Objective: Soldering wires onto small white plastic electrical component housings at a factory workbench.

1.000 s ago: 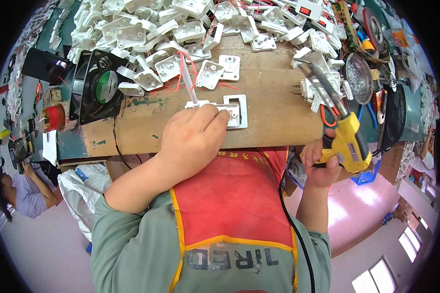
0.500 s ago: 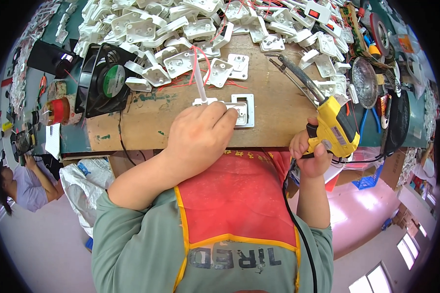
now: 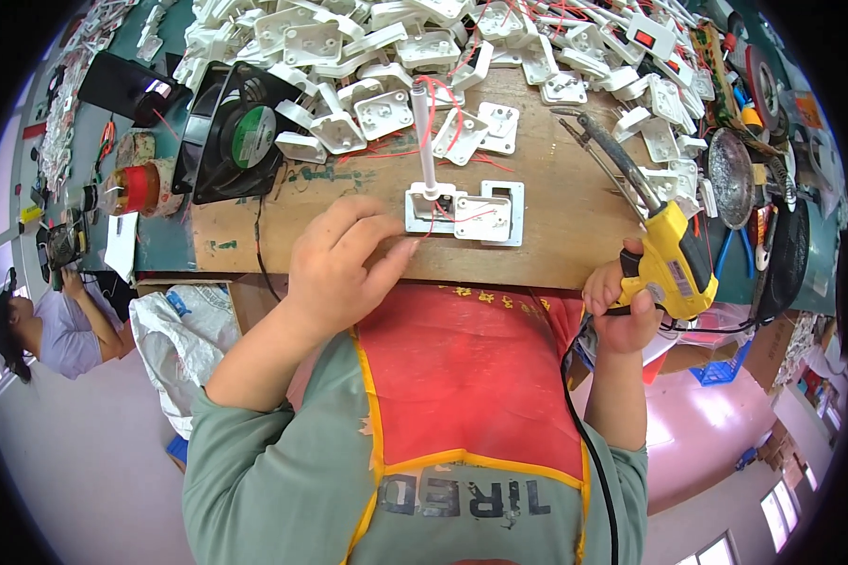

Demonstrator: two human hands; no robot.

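My left hand [image 3: 344,259] is beside a small white plastic housing [image 3: 482,218] with an upright white tube [image 3: 425,146]. Its thumb and forefinger come together at a thin red wire [image 3: 431,224] that runs down from the housing; the exact grip is small. The housing sits in a pale metal fixture [image 3: 516,221] on the wooden board. My right hand [image 3: 622,306] is closed around the handle of a yellow soldering gun [image 3: 680,264]. The gun's metal tip points up and left, away from the housing.
White plastic housings [image 3: 386,113] with red wires are heaped along the far side of the wooden board [image 3: 349,188]. A black fan [image 3: 240,132] and a red-banded jar [image 3: 137,188] stand left. A metal dish [image 3: 730,169] and blue-handled pliers [image 3: 737,252] lie right. Another person [image 3: 66,320] works far left.
My left hand has drawn back left from over the housing, uncovering it and its tube. My right hand still holds the soldering gun. The whole view has shifted slightly.
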